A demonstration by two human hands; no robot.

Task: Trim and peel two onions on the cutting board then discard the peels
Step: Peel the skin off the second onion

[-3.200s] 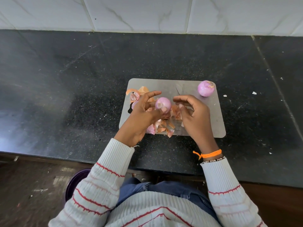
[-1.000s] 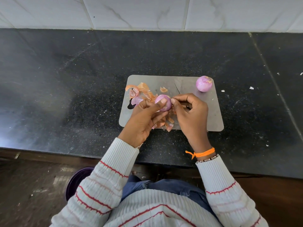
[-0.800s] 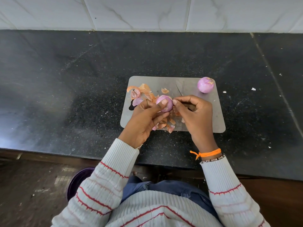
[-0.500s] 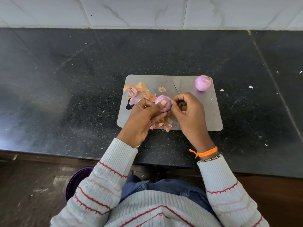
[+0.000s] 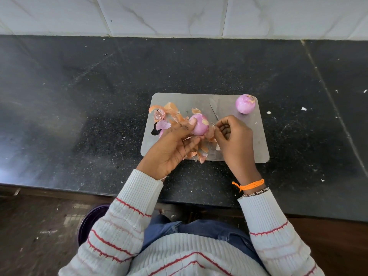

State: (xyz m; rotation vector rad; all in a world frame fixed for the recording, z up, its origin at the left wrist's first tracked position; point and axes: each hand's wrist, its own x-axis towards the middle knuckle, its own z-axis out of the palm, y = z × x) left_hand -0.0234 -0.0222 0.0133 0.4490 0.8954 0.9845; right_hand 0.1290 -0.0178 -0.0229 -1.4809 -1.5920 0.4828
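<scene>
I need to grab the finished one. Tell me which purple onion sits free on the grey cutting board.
The round purple onion at the board's far right corner; it lies untouched. The other purple onion is held in the left hand.

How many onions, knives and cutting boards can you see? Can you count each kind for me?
Onions: 2, one in the left hand at and one on the board's far right corner
Knives: 1, mostly hidden behind the right hand
Cutting boards: 1
Total: 4 things, not counting the loose peels
</scene>
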